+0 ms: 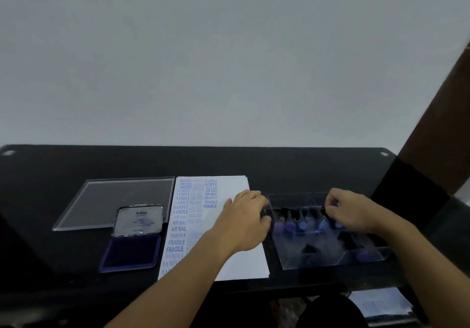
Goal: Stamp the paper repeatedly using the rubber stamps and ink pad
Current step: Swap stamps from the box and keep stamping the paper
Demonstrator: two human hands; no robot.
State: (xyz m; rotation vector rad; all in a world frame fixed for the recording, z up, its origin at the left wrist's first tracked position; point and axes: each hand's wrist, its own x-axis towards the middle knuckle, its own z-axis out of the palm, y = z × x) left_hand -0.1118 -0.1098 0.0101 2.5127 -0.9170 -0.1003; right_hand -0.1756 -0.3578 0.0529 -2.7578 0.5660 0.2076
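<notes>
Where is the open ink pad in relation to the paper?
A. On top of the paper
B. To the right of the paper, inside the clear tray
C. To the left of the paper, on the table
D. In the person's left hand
C: the ink pad, lid up, lies on the table just left of the paper.

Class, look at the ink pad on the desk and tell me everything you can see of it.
The ink pad lies open on the black table, just left of the stamped paper. Its dark blue-violet pad faces up in a shallow blue case. The hinged silvery lid, printed with a label, stands tilted back against a clear plastic sheet. Neither hand touches it.
</notes>
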